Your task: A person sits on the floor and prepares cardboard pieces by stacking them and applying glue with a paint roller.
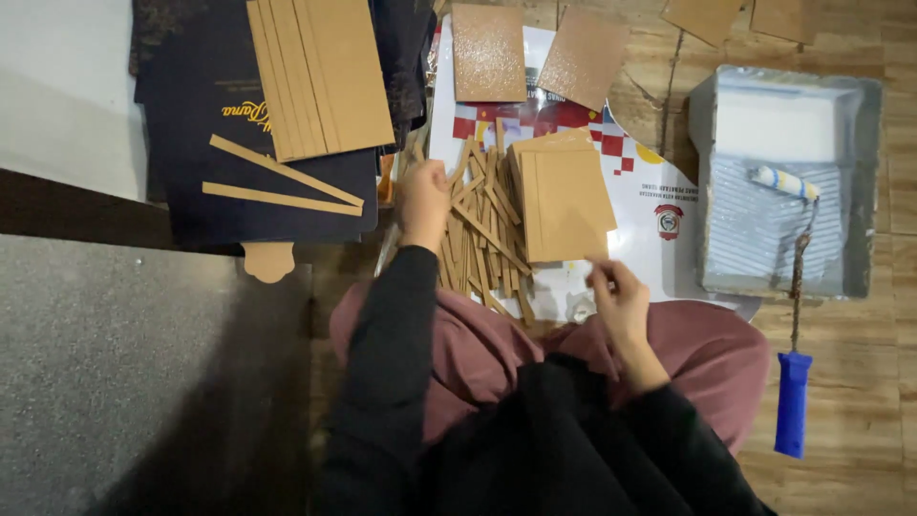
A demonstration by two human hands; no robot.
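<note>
I sit on the floor with a white printed sheet (659,182) spread in front of my knees. On it lies a loose heap of thin brown cardboard strips (482,225) and, beside it, a stack of brown cardboard rectangles (565,199). My left hand (423,199) rests on the left edge of the strip heap, fingers curled; whether it grips a strip I cannot tell. My right hand (619,298) hovers at the near corner of the rectangle stack, fingers apart, holding nothing I can see.
A paint tray (864,172) with white glue and a blue-handled roller (792,401) stands at the right. Dark blue covers (191,115) with two strips and a stack of cardboard panels (320,76) lie at the left. Two glued boards (487,53) rest farther back. A grey mat (115,363) is at my left.
</note>
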